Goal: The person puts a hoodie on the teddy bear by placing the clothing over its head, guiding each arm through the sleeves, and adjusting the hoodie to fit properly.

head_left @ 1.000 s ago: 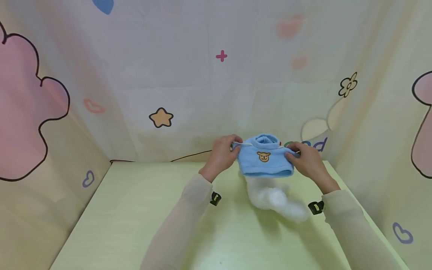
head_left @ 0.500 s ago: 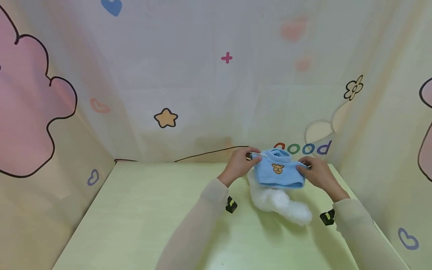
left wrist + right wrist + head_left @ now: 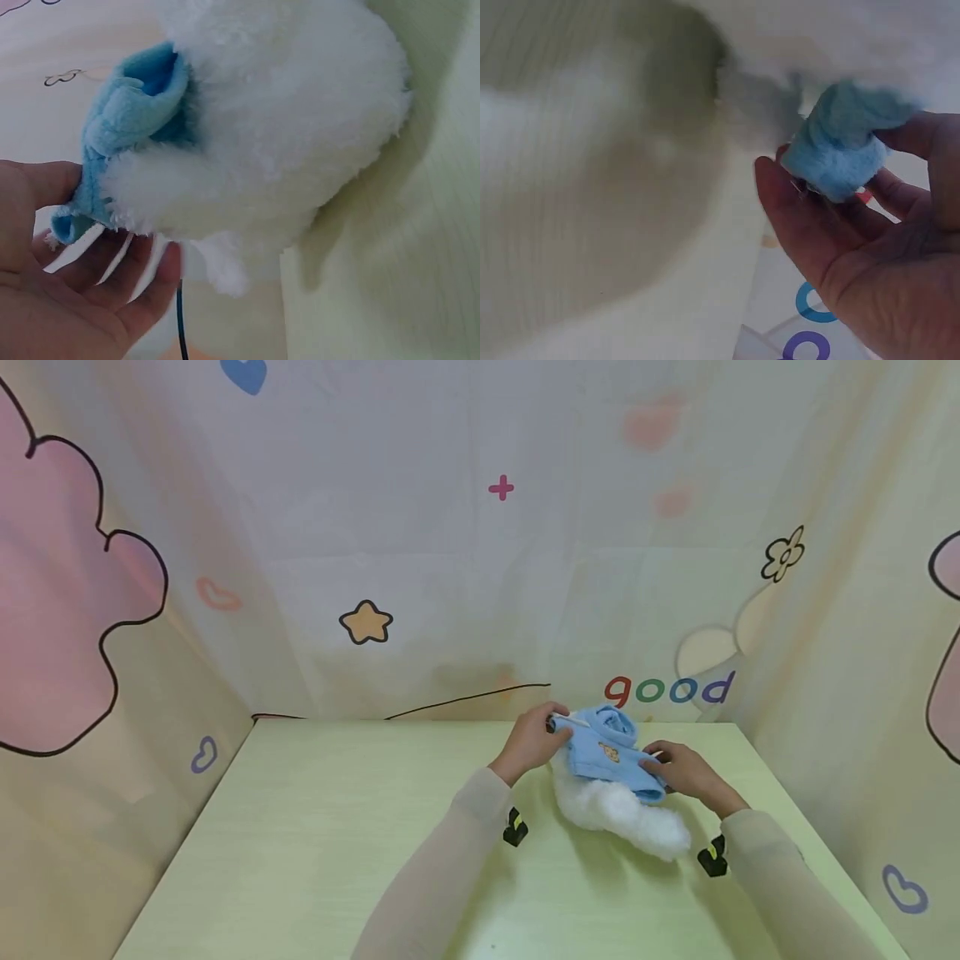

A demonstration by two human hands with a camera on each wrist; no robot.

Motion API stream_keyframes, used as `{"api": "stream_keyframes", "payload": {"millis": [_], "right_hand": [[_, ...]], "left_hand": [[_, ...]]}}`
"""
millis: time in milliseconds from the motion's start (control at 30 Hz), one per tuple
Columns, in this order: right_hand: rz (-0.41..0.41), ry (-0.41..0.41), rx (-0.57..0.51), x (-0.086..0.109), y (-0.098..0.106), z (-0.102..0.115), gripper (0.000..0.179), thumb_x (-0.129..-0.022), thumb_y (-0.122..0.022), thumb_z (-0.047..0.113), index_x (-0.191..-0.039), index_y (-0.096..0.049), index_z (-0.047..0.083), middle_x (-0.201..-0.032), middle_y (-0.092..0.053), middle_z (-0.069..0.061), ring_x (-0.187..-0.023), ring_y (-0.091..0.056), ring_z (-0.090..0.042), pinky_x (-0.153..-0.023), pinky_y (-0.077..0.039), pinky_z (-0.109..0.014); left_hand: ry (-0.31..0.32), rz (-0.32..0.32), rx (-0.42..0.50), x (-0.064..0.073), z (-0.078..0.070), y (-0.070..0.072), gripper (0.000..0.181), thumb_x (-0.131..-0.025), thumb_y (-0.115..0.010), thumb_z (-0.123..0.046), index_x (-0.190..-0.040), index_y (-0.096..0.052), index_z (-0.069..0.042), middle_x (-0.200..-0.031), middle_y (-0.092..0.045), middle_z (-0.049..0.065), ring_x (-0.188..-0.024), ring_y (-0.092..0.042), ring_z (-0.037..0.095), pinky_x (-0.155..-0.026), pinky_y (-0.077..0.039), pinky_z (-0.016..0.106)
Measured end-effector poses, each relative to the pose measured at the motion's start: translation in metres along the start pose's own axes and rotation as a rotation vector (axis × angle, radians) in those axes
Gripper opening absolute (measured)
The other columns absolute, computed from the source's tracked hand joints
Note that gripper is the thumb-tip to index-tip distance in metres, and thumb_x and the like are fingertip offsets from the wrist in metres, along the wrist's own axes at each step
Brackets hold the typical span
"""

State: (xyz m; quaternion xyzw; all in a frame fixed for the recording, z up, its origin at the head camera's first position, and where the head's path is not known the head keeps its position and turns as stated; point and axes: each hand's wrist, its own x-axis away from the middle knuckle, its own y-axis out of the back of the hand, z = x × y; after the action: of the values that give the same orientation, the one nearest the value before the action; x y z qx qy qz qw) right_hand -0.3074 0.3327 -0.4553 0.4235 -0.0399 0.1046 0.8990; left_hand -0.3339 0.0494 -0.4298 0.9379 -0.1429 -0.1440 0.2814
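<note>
- At the far left, a large pink cloud with a black outline (image 3: pixel 67 593) is printed on the cream fabric curtain (image 3: pixel 225 660).
- The pale yellow-green tabletop (image 3: pixel 315 827) stretches across the lower part of the head view, meeting the curtain at the back.
- Above its rear edge, an orange star print (image 3: pixel 366 623) shows on the back curtain.
- A cream long sleeve (image 3: pixel 442 868) reaches up to the left hand (image 3: pixel 531 743); the grip pinches one upper corner of the shirt, thumb against the cloth. A small black piece with a yellow-green mark (image 3: pixel 515 829) shows beside the cuff.
- The small light-blue fleece shirt (image 3: pixel 596 756) hangs slanted between both hands, its collar upward and its opposite end lower. A brown bear-face patch (image 3: pixel 610 752) sits on its front, partly folded in.
- Behind and below the shirt, right of centre, is the white fluffy plush toy (image 3: pixel 618 814) on the tabletop; the shirt hides part of it. In the left wrist view, cloth and fur meet.
- The multicoloured word "good" (image 3: pixel 671 691) is printed on the curtain behind.
- The right hand (image 3: pixel 684 768) pinches the shirt's other side, its grip closed with cloth between thumb and fingers.
- Farther right, a cream flower print (image 3: pixel 783 557) is on the curtain.
</note>
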Motion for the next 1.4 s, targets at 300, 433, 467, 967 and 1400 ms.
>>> {"api": "stream_keyframes", "payload": {"millis": [300, 433, 467, 967, 1400], "right_hand": [[0.203, -0.045, -0.153, 0.003, -0.011, -0.012, 0.067, -0.103, -0.046, 0.044, -0.149, -0.031, -0.002, -0.151, -0.033, -0.031, -0.130, -0.047, -0.042, -0.090, -0.054, -0.047], [0.227, -0.026, -0.253, 0.003, -0.015, -0.017, 0.073, -0.101, -0.049, 0.047, -0.153, -0.026, 0.001, -0.155, -0.032, -0.025, -0.136, -0.042, -0.038, -0.100, -0.048, -0.048], [0.226, -0.025, -0.273, 0.003, -0.016, -0.018, 0.075, -0.100, -0.050, 0.047, -0.154, -0.024, 0.001, -0.156, -0.031, -0.024, -0.137, -0.041, -0.037, -0.101, -0.047, -0.047], [-0.020, -0.017, -0.305, -0.002, -0.049, 0.028, 0.044, -0.099, -0.058, 0.033, -0.130, -0.057, 0.001, -0.117, -0.061, -0.013, -0.090, -0.056, -0.014, -0.073, -0.051, -0.028], [-0.057, 0.085, -0.337, 0.005, -0.085, 0.087, 0.034, -0.094, -0.065, 0.026, -0.116, -0.064, 0.000, -0.109, -0.065, -0.015, -0.077, -0.065, -0.013, -0.070, -0.060, -0.034]], "left_hand": [[0.077, 0.070, 0.098, 0.007, 0.016, 0.002, 0.037, -0.100, -0.056, -0.030, -0.131, -0.056, -0.011, -0.111, -0.065, 0.011, -0.083, -0.064, 0.015, -0.063, -0.057, 0.027], [0.089, 0.073, 0.113, 0.009, 0.027, 0.003, 0.035, -0.100, -0.056, -0.031, -0.129, -0.058, -0.010, -0.108, -0.065, 0.010, -0.083, -0.063, 0.014, -0.065, -0.056, 0.025], [0.090, 0.075, 0.117, 0.010, 0.030, 0.003, 0.035, -0.100, -0.056, -0.031, -0.129, -0.058, -0.010, -0.107, -0.065, 0.010, -0.082, -0.063, 0.014, -0.065, -0.057, 0.025], [0.117, -0.002, 0.108, 0.035, 0.059, 0.031, 0.036, -0.101, -0.052, -0.028, -0.130, -0.057, -0.007, -0.114, -0.065, 0.016, -0.087, -0.066, 0.021, -0.067, -0.059, 0.033], [0.161, -0.054, 0.134, 0.073, 0.086, 0.084, 0.032, -0.100, -0.056, -0.027, -0.129, -0.060, -0.013, -0.110, -0.066, 0.013, -0.086, -0.065, 0.018, -0.074, -0.059, 0.044]]}}
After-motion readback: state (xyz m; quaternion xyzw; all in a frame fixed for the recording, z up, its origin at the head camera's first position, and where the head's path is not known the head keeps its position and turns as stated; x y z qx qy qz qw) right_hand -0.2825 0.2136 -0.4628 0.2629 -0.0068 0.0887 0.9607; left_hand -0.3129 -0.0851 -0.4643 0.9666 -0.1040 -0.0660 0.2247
